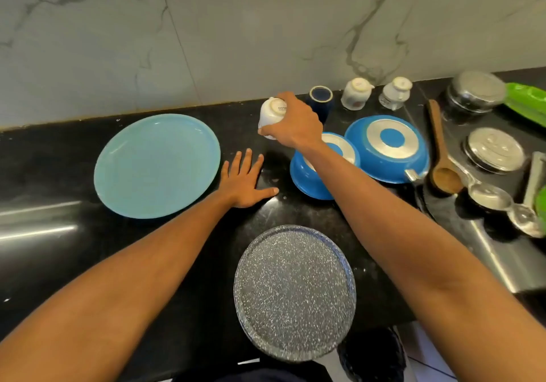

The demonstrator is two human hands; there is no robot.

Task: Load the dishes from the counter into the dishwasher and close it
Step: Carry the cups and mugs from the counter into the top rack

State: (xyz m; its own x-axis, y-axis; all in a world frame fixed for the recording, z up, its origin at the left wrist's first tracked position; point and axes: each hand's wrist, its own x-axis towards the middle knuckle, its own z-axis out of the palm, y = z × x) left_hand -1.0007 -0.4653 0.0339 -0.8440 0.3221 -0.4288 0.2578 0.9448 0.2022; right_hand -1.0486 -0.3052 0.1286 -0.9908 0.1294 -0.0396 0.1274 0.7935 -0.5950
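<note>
My right hand (295, 124) grips an upside-down white cup (271, 114) just above the black counter (44, 169). My left hand (243, 179) lies flat on the counter, fingers spread, holding nothing, beside a light blue plate (156, 166). A speckled grey plate (295, 293) sits at the front edge. Behind my right hand stand a dark blue cup (320, 96) and two white cups (356, 93) (396, 92), all upside down. Two blue pans (310, 180) (387, 148) rest face down to the right. The dishwasher is out of view.
A wooden spoon (441, 157) and metal spoons (496, 201) lie right of the pans. Steel lidded pots (475, 92) (493, 149) and green items (526, 101) stand at the far right. A marble wall rises behind the counter.
</note>
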